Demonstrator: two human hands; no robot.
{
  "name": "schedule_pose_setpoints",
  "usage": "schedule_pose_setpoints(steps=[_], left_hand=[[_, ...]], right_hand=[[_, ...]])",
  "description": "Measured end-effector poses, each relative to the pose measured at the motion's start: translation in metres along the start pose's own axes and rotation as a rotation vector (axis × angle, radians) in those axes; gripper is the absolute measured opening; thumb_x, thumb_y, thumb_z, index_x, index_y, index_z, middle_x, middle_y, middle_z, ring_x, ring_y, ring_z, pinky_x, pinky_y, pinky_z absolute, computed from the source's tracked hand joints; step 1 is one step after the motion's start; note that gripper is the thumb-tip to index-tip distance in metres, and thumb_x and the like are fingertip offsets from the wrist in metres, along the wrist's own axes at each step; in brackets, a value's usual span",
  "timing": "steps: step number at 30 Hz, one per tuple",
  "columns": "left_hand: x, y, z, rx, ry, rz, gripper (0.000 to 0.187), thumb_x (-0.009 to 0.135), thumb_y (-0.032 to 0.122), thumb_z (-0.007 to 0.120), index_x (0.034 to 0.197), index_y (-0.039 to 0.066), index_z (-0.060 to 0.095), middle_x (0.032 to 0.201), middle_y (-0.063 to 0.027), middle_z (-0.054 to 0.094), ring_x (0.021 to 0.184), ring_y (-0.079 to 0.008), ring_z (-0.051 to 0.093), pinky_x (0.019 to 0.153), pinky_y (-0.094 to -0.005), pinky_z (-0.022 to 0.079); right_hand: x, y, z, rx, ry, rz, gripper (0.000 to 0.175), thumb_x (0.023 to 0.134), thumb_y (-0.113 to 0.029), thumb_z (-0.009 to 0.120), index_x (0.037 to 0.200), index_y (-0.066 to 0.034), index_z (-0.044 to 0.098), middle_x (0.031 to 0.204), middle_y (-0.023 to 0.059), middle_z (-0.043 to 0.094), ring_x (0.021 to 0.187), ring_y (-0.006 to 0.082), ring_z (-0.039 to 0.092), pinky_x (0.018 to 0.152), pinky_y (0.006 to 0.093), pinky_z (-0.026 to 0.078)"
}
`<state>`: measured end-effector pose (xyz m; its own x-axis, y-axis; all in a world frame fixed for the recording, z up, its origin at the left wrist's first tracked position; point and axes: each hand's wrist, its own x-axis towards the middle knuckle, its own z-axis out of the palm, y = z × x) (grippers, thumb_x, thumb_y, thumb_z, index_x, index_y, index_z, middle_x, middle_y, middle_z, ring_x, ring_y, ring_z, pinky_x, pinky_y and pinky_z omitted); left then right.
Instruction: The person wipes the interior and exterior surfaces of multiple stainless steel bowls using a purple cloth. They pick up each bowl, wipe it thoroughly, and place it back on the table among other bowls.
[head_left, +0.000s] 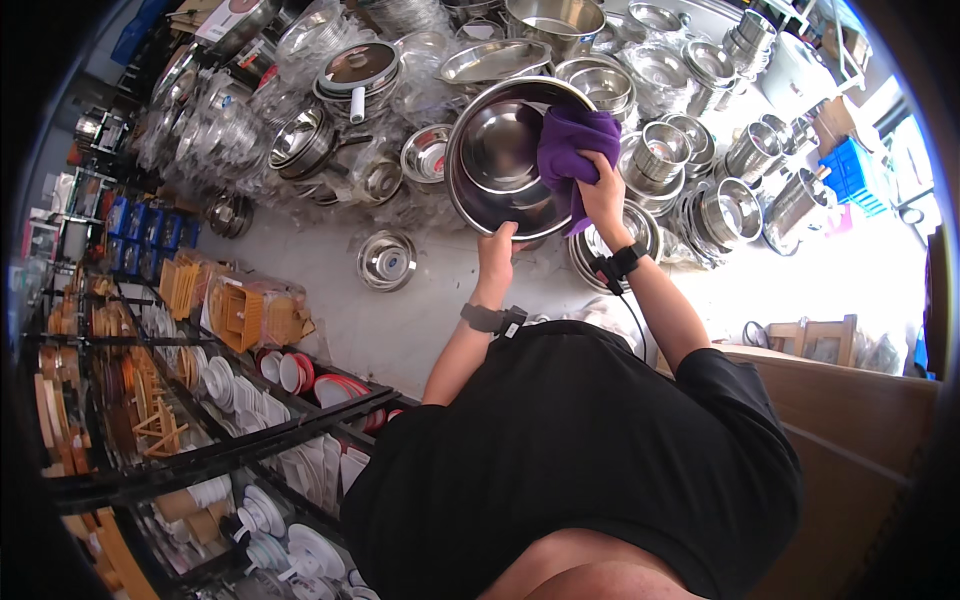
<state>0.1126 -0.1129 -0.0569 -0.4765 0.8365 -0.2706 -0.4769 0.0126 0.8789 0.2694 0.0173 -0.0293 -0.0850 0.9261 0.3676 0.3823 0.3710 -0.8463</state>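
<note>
A large stainless steel basin (501, 146) is held up in front of me, tilted so that its shiny inside faces me. My left hand (497, 259) grips its near rim, thumb over the edge and fingers behind. In my right hand (600, 193) is a bunched purple cloth (574, 146), pressed against the basin's right rim and inner wall. The cloth hides that part of the rim. Below the basin, stacked steel bowls (386, 260) sit on the pale floor, left of my left hand. Wide steel basins (630, 232) stand behind my right wrist.
Plastic-wrapped steelware (225, 112) crowds the far left, near a glass-lidded pan (358, 71). Stacked steel pots (731, 210) fill the right, before a blue crate (853, 176). Black shelving (225, 450) with dishes runs along my left; a large cardboard box (847, 435) stands at my right.
</note>
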Motion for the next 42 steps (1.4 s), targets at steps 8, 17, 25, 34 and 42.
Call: schedule_pose_setpoints(steps=[8,17,25,34,42], left_hand=[[0.004,0.004,-0.001,0.145,0.022,-0.006,0.010,0.078,0.006,0.061,0.083,-0.003,0.062,0.078,-0.0056,0.063,0.068,-0.0162,0.064,0.059,-0.0330,0.055],[0.020,-0.027,0.003,0.449,-0.063,0.117,0.013,0.075,0.007,0.060,0.067,-0.002,0.055,0.057,0.0006,0.052,0.053,-0.0086,0.046,0.049,-0.0322,0.037],[0.013,-0.017,0.002,0.425,-0.049,0.111,0.013,0.075,0.006,0.058,0.070,-0.002,0.050,0.060,-0.0007,0.050,0.052,-0.0101,0.045,0.050,-0.0335,0.040],[0.016,-0.017,-0.010,0.168,-0.035,-0.163,0.016,0.081,0.004,0.054,0.093,-0.003,0.064,0.084,-0.0075,0.065,0.072,-0.0206,0.069,0.067,-0.0403,0.063],[0.071,-0.007,-0.045,-0.029,-0.053,-0.295,0.022,0.090,0.009,0.052,0.101,-0.009,0.058,0.093,-0.0198,0.067,0.076,-0.0344,0.072,0.065,-0.0415,0.065]], right_hand=[[-0.002,0.001,-0.009,-0.684,-0.079,-0.593,0.026,0.072,-0.008,0.068,0.098,-0.0098,0.069,0.155,0.0097,0.035,0.142,0.0341,0.030,0.116,0.0520,0.026],[-0.024,-0.010,0.037,-0.133,-0.373,-0.326,0.041,0.075,-0.008,0.067,0.115,-0.0103,0.059,0.104,0.0144,0.058,0.101,0.0355,0.056,0.089,0.0441,0.044],[0.037,-0.009,0.019,-0.570,0.028,-0.647,0.041,0.077,-0.006,0.059,0.118,-0.0094,0.058,0.109,0.0144,0.055,0.102,0.0328,0.053,0.089,0.0452,0.043],[-0.044,0.042,0.049,-0.518,-0.611,-0.384,0.028,0.078,-0.018,0.061,0.105,-0.0105,0.058,0.098,0.0151,0.061,0.096,0.0328,0.062,0.083,0.0480,0.045],[-0.014,0.022,-0.003,0.356,-0.473,0.080,0.034,0.089,-0.013,0.055,0.120,-0.0018,0.057,0.096,0.0155,0.067,0.088,0.0224,0.063,0.084,0.0341,0.050]])
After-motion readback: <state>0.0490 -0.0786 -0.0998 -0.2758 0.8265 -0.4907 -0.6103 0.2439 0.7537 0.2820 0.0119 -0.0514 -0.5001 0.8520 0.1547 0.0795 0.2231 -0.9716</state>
